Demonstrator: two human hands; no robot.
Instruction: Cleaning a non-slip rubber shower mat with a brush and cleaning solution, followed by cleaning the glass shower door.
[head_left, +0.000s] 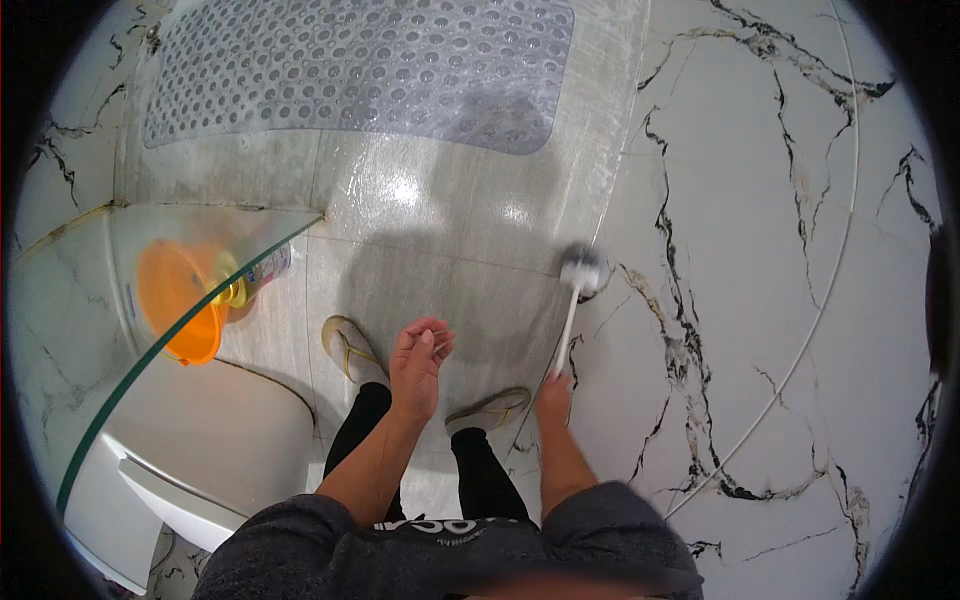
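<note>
My right hand (553, 399) grips the white handle of a long-handled scrub brush (582, 271). The brush's head is blurred and lies where the grey tiled floor (450, 292) meets the white marble-patterned wall. My left hand (421, 356) hangs in front of me with its fingers half curled; a small thin pale thing shows at its fingers, too small to name. Both feet stand on the floor in flip-flops (347, 351), below my hands. Farther ahead lies a translucent bath mat (360, 67) with round bumps, wet and partly foamy.
A glass panel (195, 300) rises on the left. Behind it stand an orange bucket (180, 289) and a container with a yellow top (238, 291). A white toilet (217, 427) is at the lower left. The veined wall (750, 225) runs along the right, crossed by a thin white hose or cable (817, 322).
</note>
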